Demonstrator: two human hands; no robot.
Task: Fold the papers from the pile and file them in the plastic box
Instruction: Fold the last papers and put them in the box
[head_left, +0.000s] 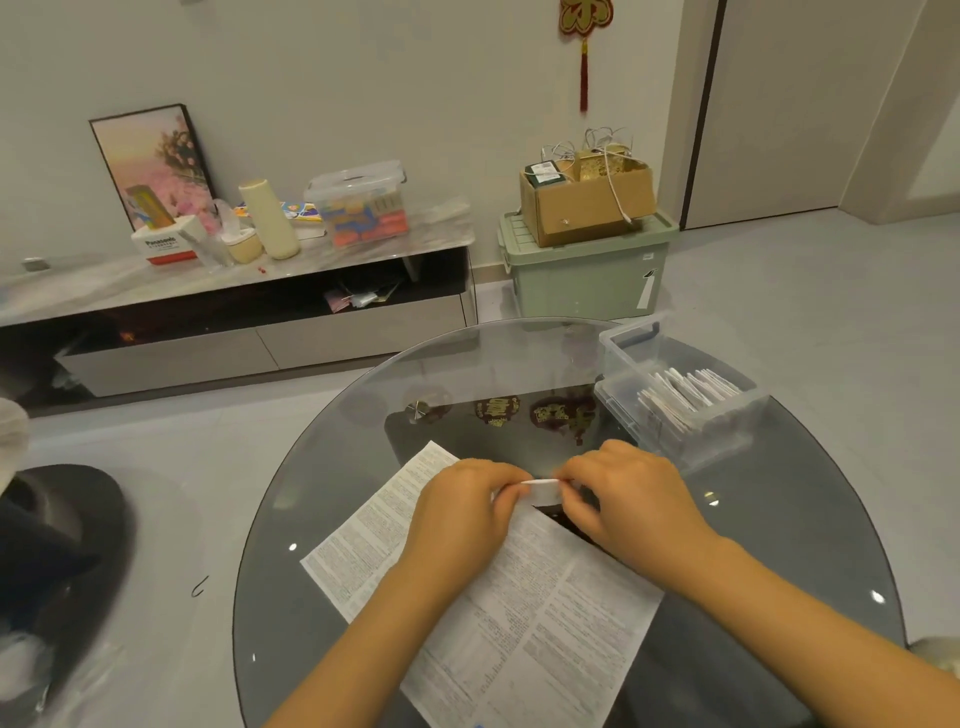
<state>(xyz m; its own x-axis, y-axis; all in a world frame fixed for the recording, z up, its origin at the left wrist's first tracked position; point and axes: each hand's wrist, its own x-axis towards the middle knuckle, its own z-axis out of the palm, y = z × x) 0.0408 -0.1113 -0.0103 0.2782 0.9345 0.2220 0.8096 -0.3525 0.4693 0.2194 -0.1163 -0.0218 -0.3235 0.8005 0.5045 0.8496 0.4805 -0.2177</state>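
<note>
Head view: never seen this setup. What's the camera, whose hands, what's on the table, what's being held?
There is no robot here. A person wears a wide-angle camera on the head, looking forward and down, so the arms coming in from the bottom are their own. The left hand and right hand together pinch a small folded paper between their fingertips. Under them, printed sheets lie spread on a round glass table. At the table's far right stands a clear plastic box, lid off, already holding a row of folded papers standing on edge. The cabinet and boxes behind are just the room.
</note>
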